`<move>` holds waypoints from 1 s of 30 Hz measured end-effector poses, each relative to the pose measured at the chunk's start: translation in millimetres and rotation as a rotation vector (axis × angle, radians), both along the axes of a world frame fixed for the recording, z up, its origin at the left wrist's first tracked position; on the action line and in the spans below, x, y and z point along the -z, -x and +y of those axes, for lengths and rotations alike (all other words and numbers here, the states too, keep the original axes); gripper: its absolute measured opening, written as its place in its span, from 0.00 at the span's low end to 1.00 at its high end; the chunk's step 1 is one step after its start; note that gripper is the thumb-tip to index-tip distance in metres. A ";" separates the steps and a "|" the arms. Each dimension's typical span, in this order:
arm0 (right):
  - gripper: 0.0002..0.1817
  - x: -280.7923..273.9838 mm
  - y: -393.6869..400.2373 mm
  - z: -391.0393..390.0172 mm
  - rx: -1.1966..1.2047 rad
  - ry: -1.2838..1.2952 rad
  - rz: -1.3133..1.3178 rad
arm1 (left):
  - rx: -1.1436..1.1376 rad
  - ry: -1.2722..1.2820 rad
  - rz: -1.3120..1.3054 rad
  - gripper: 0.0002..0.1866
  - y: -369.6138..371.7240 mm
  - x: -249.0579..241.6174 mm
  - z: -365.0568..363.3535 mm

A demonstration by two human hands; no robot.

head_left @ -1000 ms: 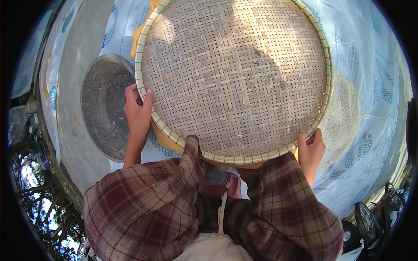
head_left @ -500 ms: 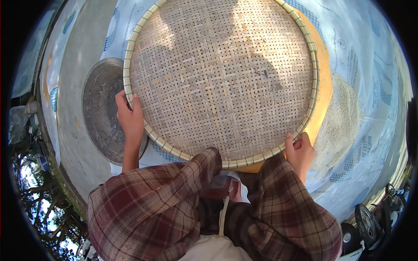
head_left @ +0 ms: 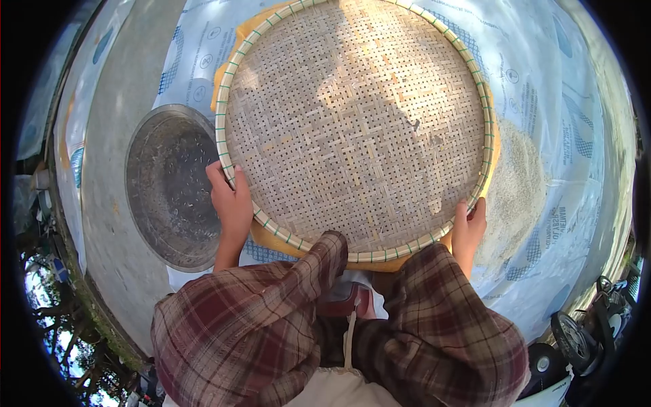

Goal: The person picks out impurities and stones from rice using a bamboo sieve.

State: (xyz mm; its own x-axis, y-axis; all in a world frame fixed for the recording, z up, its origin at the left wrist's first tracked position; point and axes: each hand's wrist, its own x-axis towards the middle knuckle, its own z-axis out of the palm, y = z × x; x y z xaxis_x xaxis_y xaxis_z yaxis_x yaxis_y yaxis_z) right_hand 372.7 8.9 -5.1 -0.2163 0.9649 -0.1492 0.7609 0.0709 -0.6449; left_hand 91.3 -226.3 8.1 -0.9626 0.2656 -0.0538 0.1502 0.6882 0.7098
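Observation:
A large round woven bamboo tray [head_left: 352, 156] with a green-stitched rim spans the middle of the head view. Its weave shows bare apart from a small dark spot, with sun and shadow falling across it. At the lower left, my left hand [head_left: 234, 207] is closed on the rim, thumb over the top edge. My right hand [head_left: 468, 227] grips the rim at the lower right in the same way. Parts of a yellow-orange sheet [head_left: 270, 243] show beneath the tray. The fingertips under the rim are hidden.
A dark metal basin [head_left: 173, 190] with a few pale grains stands left of my left hand. Pale grain [head_left: 519, 197] is heaped on blue-white printed sheeting [head_left: 542, 264] to the right. A motorbike [head_left: 576, 339] is at the lower right, beyond the sheeting.
The tray's left edge and my left hand have shifted right, uncovering more of the basin. My right hand has risen slightly. Both hands stay on the rim.

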 end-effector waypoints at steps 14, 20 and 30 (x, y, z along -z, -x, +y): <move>0.20 5.5 -8.2 11.4 -0.118 0.230 0.427 | 0.025 -0.107 0.022 0.13 -0.1 9.2 -3.0; 0.23 19.2 -11.6 2.2 -0.080 0.237 0.462 | -0.009 0.011 0.008 0.17 9.0 19.3 -8.0; 0.16 18.5 -106.5 -54.6 -0.024 0.056 0.099 | 0.161 0.279 0.051 0.17 5.4 11.1 -48.4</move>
